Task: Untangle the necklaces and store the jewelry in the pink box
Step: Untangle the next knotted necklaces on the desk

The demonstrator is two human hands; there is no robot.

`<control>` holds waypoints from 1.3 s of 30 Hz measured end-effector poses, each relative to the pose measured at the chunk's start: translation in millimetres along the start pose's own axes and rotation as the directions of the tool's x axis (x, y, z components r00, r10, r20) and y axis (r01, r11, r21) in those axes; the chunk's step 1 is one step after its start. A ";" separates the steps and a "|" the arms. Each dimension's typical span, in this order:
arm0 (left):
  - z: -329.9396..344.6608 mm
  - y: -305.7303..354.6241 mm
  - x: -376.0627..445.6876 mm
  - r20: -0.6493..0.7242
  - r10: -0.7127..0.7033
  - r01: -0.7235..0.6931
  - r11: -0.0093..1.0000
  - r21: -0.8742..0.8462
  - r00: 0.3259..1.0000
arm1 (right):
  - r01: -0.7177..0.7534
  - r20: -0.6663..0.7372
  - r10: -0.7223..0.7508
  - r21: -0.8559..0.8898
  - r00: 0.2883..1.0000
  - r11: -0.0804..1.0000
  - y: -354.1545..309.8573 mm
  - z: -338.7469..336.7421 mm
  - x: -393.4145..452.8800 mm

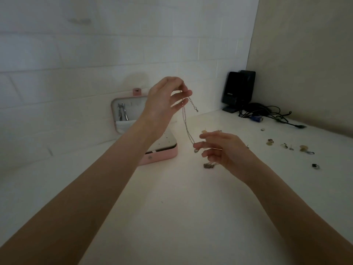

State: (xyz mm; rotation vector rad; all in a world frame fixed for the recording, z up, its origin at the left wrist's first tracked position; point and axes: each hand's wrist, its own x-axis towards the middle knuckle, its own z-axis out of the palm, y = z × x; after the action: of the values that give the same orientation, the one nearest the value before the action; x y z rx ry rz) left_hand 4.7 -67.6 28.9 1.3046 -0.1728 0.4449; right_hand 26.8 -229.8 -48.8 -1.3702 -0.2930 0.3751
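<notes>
I see the necklace (188, 129) hanging nearly upright in the air, its clasp end pinched by my left hand (164, 101) above, its lower loop and pendant caught in my right hand (219, 148), whose fingers curl around what looks like a second chain. The pink box (152, 155) stands open toward the surface's back edge, left of both hands, with pieces clipped in its lid.

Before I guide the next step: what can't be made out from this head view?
- Pink box: the left forearm hides most of its tray.
- Necklace chains: too thin and dim to count strands or see knots.
- Right hand: its grip on the chain is hidden by its own fingers.
- Left hand: pinch point blurred.
- Small jewelry pieces on the table: too small to identify.
</notes>
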 end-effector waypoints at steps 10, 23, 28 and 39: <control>-10.0 28.0 3.3 0.082 -0.061 0.063 0.998 -0.027 0.995 | -0.057 -0.067 0.045 -0.184 0.997 0.981 -19.8 8.4 4.9; -30.7 44.8 0.8 0.148 -0.185 0.130 0.938 0.320 0.972 | 0.271 0.104 -0.251 -0.318 0.962 0.909 -93.7 65.7 18.7; -41.8 39.6 -7.1 0.140 -0.230 0.177 0.934 0.311 0.963 | 0.403 0.009 -0.488 -0.577 0.873 0.710 -104.6 72.5 24.3; -63.2 36.7 -18.2 0.167 -0.210 0.112 0.882 0.459 0.963 | 0.419 0.139 -0.401 -0.436 0.906 0.796 -111.2 84.0 25.8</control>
State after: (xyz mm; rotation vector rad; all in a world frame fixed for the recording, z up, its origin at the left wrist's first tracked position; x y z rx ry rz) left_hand -34.6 -4.0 38.2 1.8078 -0.1422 0.2019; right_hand 25.1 -161.3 75.3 -1.7110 -0.7374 -0.0429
